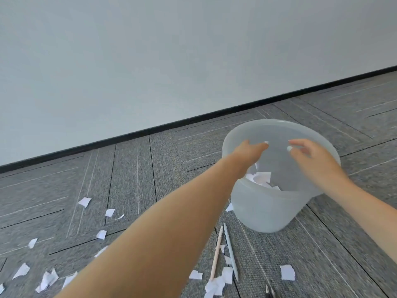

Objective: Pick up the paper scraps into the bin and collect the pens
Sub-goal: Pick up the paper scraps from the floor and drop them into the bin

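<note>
One pale bin (268,211) on grey carpet (150,168), a few paper scraps (261,178) inside. Both hands over its mouth: left hand (250,152) and right hand (311,157), fingers loose, holding nothing visible. Roughly eighteen loose scraps (287,272) scattered on the carpet. Two pens (231,252) beside the bin; a third dark object (270,291) cut off at bottom edge, hard to identify.
</note>
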Motion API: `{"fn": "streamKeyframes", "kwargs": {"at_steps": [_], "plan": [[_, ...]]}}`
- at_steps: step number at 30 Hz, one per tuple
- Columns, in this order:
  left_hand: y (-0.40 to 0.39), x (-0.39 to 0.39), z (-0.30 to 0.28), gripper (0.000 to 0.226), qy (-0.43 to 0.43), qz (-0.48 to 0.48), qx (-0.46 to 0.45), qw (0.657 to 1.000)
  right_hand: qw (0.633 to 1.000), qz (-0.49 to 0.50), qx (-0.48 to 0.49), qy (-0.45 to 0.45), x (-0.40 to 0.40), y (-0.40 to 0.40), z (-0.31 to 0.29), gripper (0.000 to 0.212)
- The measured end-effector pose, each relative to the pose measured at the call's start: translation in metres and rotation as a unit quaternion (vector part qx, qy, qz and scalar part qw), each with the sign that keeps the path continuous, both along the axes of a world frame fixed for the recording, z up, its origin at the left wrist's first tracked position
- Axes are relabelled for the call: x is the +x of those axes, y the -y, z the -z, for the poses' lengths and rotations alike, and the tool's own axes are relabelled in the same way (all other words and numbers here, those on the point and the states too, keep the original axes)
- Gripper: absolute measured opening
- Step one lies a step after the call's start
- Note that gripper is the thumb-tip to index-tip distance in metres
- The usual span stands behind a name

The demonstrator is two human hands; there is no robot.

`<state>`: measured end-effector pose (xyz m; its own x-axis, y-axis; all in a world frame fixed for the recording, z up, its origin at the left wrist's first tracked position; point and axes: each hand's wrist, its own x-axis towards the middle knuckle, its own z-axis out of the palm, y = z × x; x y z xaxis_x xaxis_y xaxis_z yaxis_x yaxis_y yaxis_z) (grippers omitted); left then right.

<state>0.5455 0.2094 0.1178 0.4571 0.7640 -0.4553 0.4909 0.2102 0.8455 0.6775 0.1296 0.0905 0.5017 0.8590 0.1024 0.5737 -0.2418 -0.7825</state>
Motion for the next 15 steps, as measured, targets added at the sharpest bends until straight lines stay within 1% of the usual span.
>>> {"fn": "streamKeyframes", "kwargs": {"at_steps": [2, 3, 5, 6, 8, 11, 13, 15], "plan": [[0.001, 0.000, 0.003, 0.067, 0.010, 0.015, 0.032, 0.999, 0.999, 0.003, 0.032, 0.001, -0.002, 0.004, 0.009, 0.025], [0.004, -0.001, 0.004, 0.061, 0.014, 0.024, 0.055, 0.998, 0.999, 0.006, 0.042, 0.011, -0.003, 0.006, 0.014, 0.023], [0.007, -0.002, 0.008, 0.040, 0.040, 0.032, 0.090, 0.995, 0.997, 0.029, 0.048, 0.057, -0.007, 0.009, 0.023, 0.020], [0.007, -0.003, 0.010, 0.033, 0.062, 0.026, 0.090, 0.994, 0.995, 0.046, 0.046, 0.080, -0.008, 0.010, 0.026, 0.019], [0.006, -0.007, 0.013, 0.038, 0.096, 0.006, 0.068, 0.993, 0.991, 0.073, 0.047, 0.100, -0.012, 0.009, 0.027, 0.019], [0.004, -0.014, 0.015, 0.043, 0.093, -0.002, 0.072, 0.993, 0.989, 0.093, 0.033, 0.107, -0.016, 0.007, 0.024, 0.020], [0.004, -0.017, 0.014, 0.043, 0.089, 0.018, 0.081, 0.993, 0.988, 0.096, 0.018, 0.117, -0.017, 0.007, 0.023, 0.020], [0.007, -0.017, 0.011, 0.042, 0.104, 0.046, 0.063, 0.991, 0.988, 0.091, 0.006, 0.125, -0.019, 0.008, 0.022, 0.020]]}}
